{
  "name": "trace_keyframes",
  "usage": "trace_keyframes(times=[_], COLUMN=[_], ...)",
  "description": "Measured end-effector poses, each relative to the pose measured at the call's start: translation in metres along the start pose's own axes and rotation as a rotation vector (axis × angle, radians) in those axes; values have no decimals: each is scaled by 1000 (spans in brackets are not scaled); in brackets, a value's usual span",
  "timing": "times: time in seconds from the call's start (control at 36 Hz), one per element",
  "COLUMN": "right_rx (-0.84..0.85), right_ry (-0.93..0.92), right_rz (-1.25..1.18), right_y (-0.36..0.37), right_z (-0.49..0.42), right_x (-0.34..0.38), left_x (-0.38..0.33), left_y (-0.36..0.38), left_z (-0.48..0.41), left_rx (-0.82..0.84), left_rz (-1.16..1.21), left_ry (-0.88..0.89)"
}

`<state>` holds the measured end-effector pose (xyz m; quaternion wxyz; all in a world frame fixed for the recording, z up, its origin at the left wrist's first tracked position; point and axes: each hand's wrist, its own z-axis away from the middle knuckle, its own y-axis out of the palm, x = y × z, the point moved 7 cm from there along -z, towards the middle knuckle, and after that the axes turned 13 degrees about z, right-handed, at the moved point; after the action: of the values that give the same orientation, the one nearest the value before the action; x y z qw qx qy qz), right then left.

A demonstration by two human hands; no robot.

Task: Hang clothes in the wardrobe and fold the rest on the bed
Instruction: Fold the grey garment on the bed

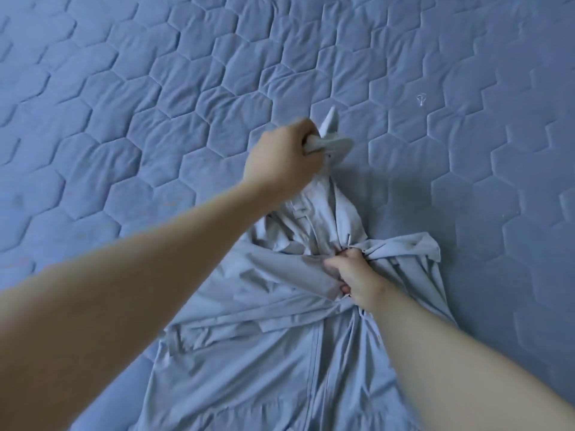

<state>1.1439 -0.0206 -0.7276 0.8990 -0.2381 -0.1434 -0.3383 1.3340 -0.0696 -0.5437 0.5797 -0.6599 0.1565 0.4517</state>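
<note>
Open quilt lay to the left on the blue hexagon-stitched bed (109, 88). The left hand (284, 158) was fisted round the far tip of the pale blue-grey thin-cloth garment (249, 368), which lay crumpled at the bed's near middle. The right hand (350, 276) clutched a bunch of cloth at its middle. Best, I'd say, to draw those grips apart and flatten the creases before folding. There was plenty of bare quilt right and far, and no bed edge showed.

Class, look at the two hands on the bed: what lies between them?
In the head view, only the pale blue garment lies between the left hand and right hand, bunched and creased; both grip it.
</note>
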Motion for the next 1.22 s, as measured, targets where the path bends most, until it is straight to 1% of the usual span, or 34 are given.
trace_keyframes(times=[0.06,0.11,0.17,0.22,0.25,0.33,0.36,0.42,0.44,0.5,0.56,0.58,0.64,0.69,0.83,0.86,0.92,0.97,1.03,1.08,1.11,1.14,1.17,1.22], right_rx=[16,-2,-122,-303,-350,-355,-343,-323,-312,-242,-130,-85,-33,-21,-15,-20,-43,-68,-73,-83,-110,-175,-274,-484], right_ry=[-99,-177,-197,-166,-153,-175,-179,-170,-164,-141,-117,-106,-92,-89,-56,-61,-69,-62,-59,-80,-100,-125,-156,-225], right_rz=[-26,-65,-4,90,125,231,258,332,364,394,420,434,438,428,364,365,367,371,362,381,420,489,582,752], right_y=[-3,-6,-12,-20,-20,-14,-13,-9,-7,5,23,32,47,56,55,53,47,40,36,32,29,25,19,11], right_z=[18,40,58,79,94,133,145,164,173,189,203,209,218,224,235,236,239,242,247,253,256,259,263,274], right_x=[-1,-7,-22,-46,-58,-98,-111,-139,-153,-181,-207,-218,-234,-246,-269,-272,-277,-284,-288,-290,-291,-289,-285,-276], left_x=[-9,-1,15,30,39,58,60,58,63,68,73,78,81,78,85,86,90,95,104,116,121,122,121,113], left_y=[11,30,50,66,74,90,92,87,86,80,84,90,99,105,125,127,128,121,103,80,72,67,66,70], left_z=[52,103,153,197,218,276,292,317,332,359,383,393,402,398,385,384,383,384,385,386,387,387,388,394], left_rx=[119,272,431,549,598,719,706,556,492,399,444,496,550,509,376,378,397,370,259,125,91,76,82,142], left_rz=[-23,-103,-193,-262,-299,-311,-311,-331,-353,-365,-290,-280,-273,-195,111,134,138,156,194,156,127,114,110,84], left_ry=[40,11,-59,-105,-113,-151,-120,-15,-1,-45,-203,-285,-341,-424,-746,-769,-762,-769,-787,-789,-784,-771,-755,-723])
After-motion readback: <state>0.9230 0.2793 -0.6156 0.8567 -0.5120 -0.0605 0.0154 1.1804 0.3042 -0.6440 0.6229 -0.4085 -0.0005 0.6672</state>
